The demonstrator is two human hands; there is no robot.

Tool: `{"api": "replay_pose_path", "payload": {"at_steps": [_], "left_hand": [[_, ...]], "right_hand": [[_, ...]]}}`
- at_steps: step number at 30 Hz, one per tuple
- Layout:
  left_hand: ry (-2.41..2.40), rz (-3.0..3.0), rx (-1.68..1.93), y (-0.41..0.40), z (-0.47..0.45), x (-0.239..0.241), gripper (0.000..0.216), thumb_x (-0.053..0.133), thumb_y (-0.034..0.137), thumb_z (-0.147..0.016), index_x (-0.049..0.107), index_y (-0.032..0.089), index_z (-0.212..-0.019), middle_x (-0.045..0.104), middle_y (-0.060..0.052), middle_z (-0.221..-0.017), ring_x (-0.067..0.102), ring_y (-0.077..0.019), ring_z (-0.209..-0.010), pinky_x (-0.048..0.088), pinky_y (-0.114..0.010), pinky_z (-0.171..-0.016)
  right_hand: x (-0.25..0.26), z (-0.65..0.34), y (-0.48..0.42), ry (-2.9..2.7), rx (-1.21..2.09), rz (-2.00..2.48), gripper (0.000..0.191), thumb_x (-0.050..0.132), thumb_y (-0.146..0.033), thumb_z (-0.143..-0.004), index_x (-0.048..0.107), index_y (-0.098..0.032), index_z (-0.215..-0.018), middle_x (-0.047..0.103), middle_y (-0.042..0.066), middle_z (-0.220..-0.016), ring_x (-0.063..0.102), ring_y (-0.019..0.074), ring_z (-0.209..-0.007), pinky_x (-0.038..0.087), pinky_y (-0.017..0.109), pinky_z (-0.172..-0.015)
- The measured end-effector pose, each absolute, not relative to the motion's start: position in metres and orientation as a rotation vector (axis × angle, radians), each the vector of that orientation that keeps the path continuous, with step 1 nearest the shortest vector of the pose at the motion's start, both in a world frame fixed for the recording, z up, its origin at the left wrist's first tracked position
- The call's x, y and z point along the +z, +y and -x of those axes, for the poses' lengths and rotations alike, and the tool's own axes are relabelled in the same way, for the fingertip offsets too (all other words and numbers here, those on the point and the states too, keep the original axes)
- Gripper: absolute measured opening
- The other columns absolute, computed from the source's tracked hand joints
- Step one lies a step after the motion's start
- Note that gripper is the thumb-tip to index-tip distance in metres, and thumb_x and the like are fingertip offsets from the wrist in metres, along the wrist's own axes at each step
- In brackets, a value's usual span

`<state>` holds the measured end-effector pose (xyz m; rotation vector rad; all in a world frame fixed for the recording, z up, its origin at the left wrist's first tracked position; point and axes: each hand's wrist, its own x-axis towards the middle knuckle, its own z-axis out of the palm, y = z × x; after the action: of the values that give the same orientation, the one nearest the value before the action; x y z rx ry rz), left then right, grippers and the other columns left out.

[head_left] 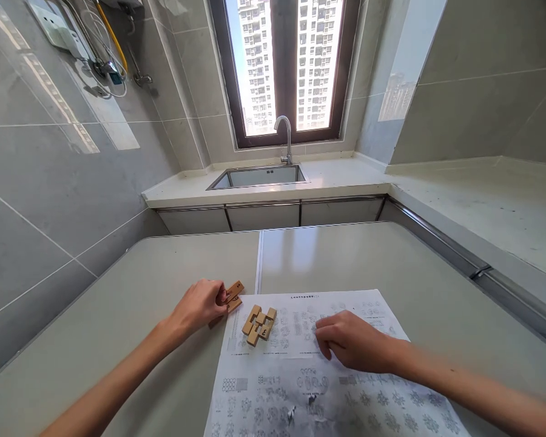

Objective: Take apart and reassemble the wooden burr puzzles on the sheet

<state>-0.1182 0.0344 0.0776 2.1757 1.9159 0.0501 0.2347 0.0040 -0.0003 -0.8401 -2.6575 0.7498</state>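
Observation:
My left hand (204, 303) is closed at the left edge of the paper, its fingertips pinching a wooden puzzle piece (235, 290) with a dark mark on it. Other wooden pieces (235, 304) lie under and beside those fingers, partly hidden by them. Just to the right, several light wooden pieces fitted together in an interlocked cluster (259, 325) rest on the printed sheet (295, 358). Over the right part of that sheet is my right hand (348, 340), its fingers curled in and nothing visible in them. Rows of small line drawings cover the paper.
The pale table (186, 255) has a seam running away from me. Behind it stand a white counter (337, 170), a sink (259, 176) with a faucet (288, 142), and a window. Tiled walls rise on both sides, with cables and an outlet (57, 27) at upper left.

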Motion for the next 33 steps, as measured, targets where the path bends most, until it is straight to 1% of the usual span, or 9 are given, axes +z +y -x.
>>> {"api": "replay_pose_path", "payload": {"at_steps": [2,4,7,10,13,16,21,29,33], "left_hand": [[1.855,-2.165,0.103,0.031,0.106,0.089,0.009,0.060,0.022,-0.073,0.053,0.023,-0.067,0.071,0.001,-0.068,0.064,-0.0181,-0.062,0.038,-0.026,-0.055],[1.770,-2.163,0.146,0.027,0.087,0.097,0.009,0.062,0.024,-0.074,0.056,0.023,-0.068,0.070,0.002,-0.067,0.064,-0.0170,-0.062,0.038,-0.025,-0.053],[1.624,-2.160,0.182,0.024,0.051,0.098,0.004,0.067,0.025,-0.074,0.063,0.023,-0.074,0.073,0.003,-0.069,0.066,-0.0160,-0.062,0.040,-0.024,-0.052],[1.562,-2.170,0.219,0.022,0.015,0.093,0.005,0.067,0.026,-0.078,0.064,0.023,-0.075,0.070,0.003,-0.064,0.063,-0.0160,-0.055,0.041,-0.025,-0.050],[1.583,-2.225,0.297,0.021,-0.011,0.087,0.018,0.060,0.021,-0.084,0.057,0.022,-0.067,0.071,-0.003,-0.070,0.068,-0.0204,-0.067,0.045,-0.029,-0.059],[1.555,-2.283,0.343,0.019,-0.024,0.082,0.015,0.064,0.017,-0.085,0.057,0.023,-0.074,0.073,-0.003,-0.076,0.070,-0.0249,-0.084,0.049,-0.034,-0.076],[1.469,-2.260,0.501,0.014,-0.029,0.065,0.010,0.068,0.022,-0.088,0.059,0.024,-0.091,0.074,-0.003,-0.090,0.070,-0.0236,-0.084,0.050,-0.033,-0.073],[1.414,-1.821,0.863,0.018,-0.015,0.043,0.020,0.067,0.040,-0.093,0.060,0.023,-0.099,0.072,0.001,-0.082,0.067,-0.0165,-0.067,0.051,-0.027,-0.063],[1.414,-1.665,0.843,0.017,-0.008,0.038,0.027,0.068,0.046,-0.093,0.058,0.022,-0.099,0.066,0.003,-0.072,0.062,-0.0147,-0.057,0.047,-0.025,-0.054]], "right_hand": [[0.007,-0.226,0.004,-2.342,1.060,0.962,0.029,0.046,0.001,-0.084,0.067,-0.020,-0.085,0.070,0.002,-0.085,0.061,0.0147,-0.074,0.044,0.026,-0.066],[0.014,-0.212,0.004,-1.995,1.462,1.025,0.020,0.055,-0.015,-0.092,0.063,-0.021,-0.109,0.070,0.005,-0.107,0.063,0.0140,-0.072,0.045,0.025,-0.057],[0.018,-0.187,0.001,-1.446,1.929,0.939,0.058,0.060,-0.049,-0.100,0.035,-0.028,-0.147,0.056,0.015,-0.139,0.072,0.0188,-0.083,0.049,0.025,-0.048],[0.015,-0.166,-0.003,-1.184,1.980,0.806,0.055,0.061,-0.063,-0.097,0.045,-0.024,-0.132,0.068,0.010,-0.116,0.073,0.0232,-0.090,0.053,0.027,-0.053],[0.005,-0.159,-0.001,-0.952,1.844,0.909,0.054,0.068,-0.070,-0.088,0.055,-0.021,-0.107,0.069,0.002,-0.087,0.070,0.0184,-0.071,0.046,0.023,-0.049],[-0.004,-0.169,0.006,-0.862,1.753,0.929,0.055,0.072,-0.071,-0.084,0.060,-0.019,-0.095,0.059,-0.005,-0.065,0.055,0.0108,-0.051,0.038,0.022,-0.045],[-0.010,-0.191,0.017,-0.841,1.766,0.888,0.049,0.076,-0.064,-0.086,0.064,-0.017,-0.093,0.059,-0.004,-0.068,0.048,0.0073,-0.048,0.034,0.020,-0.045],[-0.026,-0.214,0.028,-0.983,1.649,1.007,0.047,0.065,-0.064,-0.094,0.063,-0.018,-0.087,0.056,-0.004,-0.059,0.043,0.0073,-0.040,0.026,0.020,-0.037],[-0.031,-0.225,0.034,-0.953,1.557,1.057,0.045,0.065,-0.061,-0.094,0.062,-0.019,-0.081,0.050,-0.006,-0.053,0.038,0.0063,-0.035,0.018,0.020,-0.035]]}}
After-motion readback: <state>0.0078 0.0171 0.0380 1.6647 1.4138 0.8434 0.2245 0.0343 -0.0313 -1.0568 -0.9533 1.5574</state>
